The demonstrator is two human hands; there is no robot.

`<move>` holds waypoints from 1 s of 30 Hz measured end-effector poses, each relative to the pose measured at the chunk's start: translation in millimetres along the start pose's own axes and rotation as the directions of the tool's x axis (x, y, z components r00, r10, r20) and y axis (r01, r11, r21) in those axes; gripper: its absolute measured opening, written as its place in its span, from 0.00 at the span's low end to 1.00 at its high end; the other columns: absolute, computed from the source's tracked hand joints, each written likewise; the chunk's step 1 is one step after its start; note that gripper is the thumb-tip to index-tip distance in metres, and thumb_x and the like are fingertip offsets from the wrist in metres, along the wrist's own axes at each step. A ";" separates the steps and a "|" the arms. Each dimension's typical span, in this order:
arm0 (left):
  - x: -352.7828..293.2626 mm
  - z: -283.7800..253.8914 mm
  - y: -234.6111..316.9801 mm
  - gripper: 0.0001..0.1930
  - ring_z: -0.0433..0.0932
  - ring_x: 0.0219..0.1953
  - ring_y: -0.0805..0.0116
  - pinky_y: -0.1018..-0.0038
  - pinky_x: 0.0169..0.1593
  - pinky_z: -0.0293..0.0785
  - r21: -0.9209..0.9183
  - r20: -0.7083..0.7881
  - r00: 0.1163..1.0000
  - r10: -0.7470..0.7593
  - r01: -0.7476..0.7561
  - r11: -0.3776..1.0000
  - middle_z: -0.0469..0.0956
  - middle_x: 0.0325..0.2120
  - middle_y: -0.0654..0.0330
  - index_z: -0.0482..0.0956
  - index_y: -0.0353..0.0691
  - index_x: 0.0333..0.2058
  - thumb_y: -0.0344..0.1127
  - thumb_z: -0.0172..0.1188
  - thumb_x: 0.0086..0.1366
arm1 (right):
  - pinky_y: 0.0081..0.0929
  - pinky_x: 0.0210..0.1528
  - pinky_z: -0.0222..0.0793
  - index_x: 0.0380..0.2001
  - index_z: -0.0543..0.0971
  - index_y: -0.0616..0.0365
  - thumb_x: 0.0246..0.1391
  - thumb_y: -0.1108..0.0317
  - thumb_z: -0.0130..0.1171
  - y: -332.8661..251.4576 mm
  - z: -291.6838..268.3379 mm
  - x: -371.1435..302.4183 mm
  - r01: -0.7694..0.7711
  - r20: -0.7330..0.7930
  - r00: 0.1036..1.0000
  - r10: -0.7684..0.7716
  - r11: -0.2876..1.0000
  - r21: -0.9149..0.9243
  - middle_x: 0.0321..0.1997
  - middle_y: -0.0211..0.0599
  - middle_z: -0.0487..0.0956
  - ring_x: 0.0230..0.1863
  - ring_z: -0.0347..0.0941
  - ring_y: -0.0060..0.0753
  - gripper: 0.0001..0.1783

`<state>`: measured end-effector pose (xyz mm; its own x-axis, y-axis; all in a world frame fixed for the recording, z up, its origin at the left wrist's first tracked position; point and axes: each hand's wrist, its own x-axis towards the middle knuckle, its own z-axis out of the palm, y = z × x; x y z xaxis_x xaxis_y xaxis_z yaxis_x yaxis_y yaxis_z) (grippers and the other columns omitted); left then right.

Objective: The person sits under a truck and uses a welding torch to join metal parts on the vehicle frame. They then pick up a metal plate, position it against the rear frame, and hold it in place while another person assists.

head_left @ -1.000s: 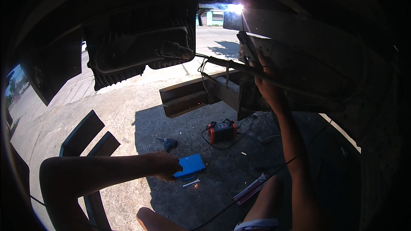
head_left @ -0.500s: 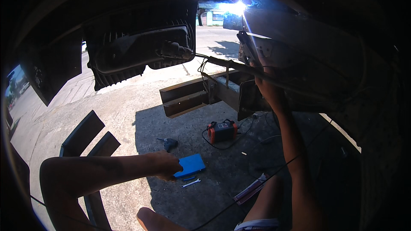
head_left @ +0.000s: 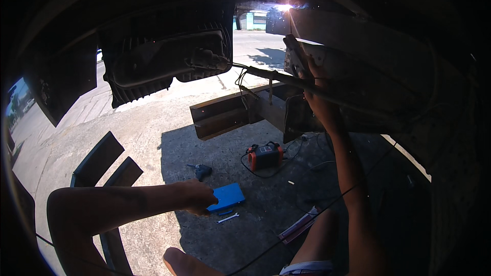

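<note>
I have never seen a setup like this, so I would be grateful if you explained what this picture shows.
There is no robot here: these are a person's bare hands, seen by a wide fisheye camera on their head, so straight edges bend near the rim. The right hand is raised, its fingers around a dark, elongated clamp-like holder. Above it is a bright, sparking glow. The left hand overlaps a flat, blue rectangular case; I cannot tell whether it grips it. On the grey concrete ground lie a silver open-ended wrench, a dark pistol-shaped tool and a black-and-orange box-shaped machine.
</note>
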<state>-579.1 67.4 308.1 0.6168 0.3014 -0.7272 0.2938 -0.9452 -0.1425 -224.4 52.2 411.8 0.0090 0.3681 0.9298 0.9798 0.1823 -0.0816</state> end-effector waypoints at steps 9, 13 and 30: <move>0.3 1.3 -1.3 0.27 0.78 0.54 0.50 0.52 0.56 0.74 -0.003 -0.014 1.000 0.009 -0.009 1.000 0.76 0.50 0.49 0.71 0.50 0.63 0.54 0.57 0.70 | 0.39 0.40 0.75 0.66 0.70 0.60 0.67 0.59 0.58 9.1 6.1 -0.3 0.016 -0.013 1.000 -0.016 1.000 0.017 0.40 0.54 0.82 0.38 0.82 0.45 0.28; -0.6 1.8 -1.0 0.27 0.78 0.54 0.50 0.52 0.55 0.75 0.008 -0.029 0.999 0.014 -0.014 1.000 0.76 0.50 0.49 0.71 0.50 0.63 0.54 0.57 0.70 | 0.40 0.36 0.75 0.64 0.72 0.59 0.67 0.59 0.58 2.8 1.1 -0.4 0.001 -0.012 1.000 0.000 0.998 0.064 0.38 0.52 0.82 0.34 0.82 0.45 0.27; 5.2 8.3 -6.6 0.29 0.78 0.53 0.50 0.52 0.53 0.76 0.059 -0.044 0.998 0.052 -0.049 0.997 0.75 0.52 0.49 0.69 0.51 0.63 0.57 0.55 0.70 | 0.40 0.54 0.71 0.61 0.73 0.63 0.64 0.67 0.61 -19.6 -6.6 -44.7 0.091 0.004 0.996 -0.093 0.982 0.166 0.47 0.52 0.80 0.50 0.79 0.48 0.24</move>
<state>-583.8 74.2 299.7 0.6627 0.2573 -0.7033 0.2196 -0.9646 -0.1460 -242.7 26.2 374.2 -0.0828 0.3528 0.9320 0.9297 0.3642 -0.0553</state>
